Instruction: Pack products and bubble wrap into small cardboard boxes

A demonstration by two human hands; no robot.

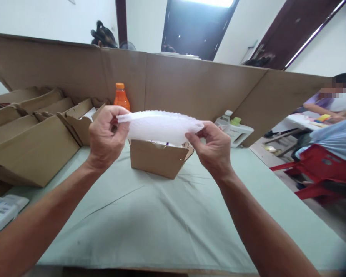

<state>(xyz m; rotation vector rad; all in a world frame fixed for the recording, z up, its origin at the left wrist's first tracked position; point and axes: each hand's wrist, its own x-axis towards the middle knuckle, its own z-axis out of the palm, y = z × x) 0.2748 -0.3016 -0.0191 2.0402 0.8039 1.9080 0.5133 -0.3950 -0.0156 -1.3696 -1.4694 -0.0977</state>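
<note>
My left hand (106, 136) and my right hand (212, 147) each pinch one end of a white bubble-wrap sheet (160, 126), stretched level between them. It hangs just above a small open cardboard box (158, 158) that stands on the pale green cloth (150, 215) covering the table. Something white and purple shows inside the box, mostly hidden by the sheet. Both hands are closed on the sheet's ends.
A stack of flat and open cardboard boxes (31, 134) fills the left side. An orange bottle (121, 97), a clear bottle (223, 120) and a white jug (238, 132) stand by a tall cardboard wall (190, 84). A white device (2, 211) lies at the left edge. Another person sits at far right beside red chairs (320, 169).
</note>
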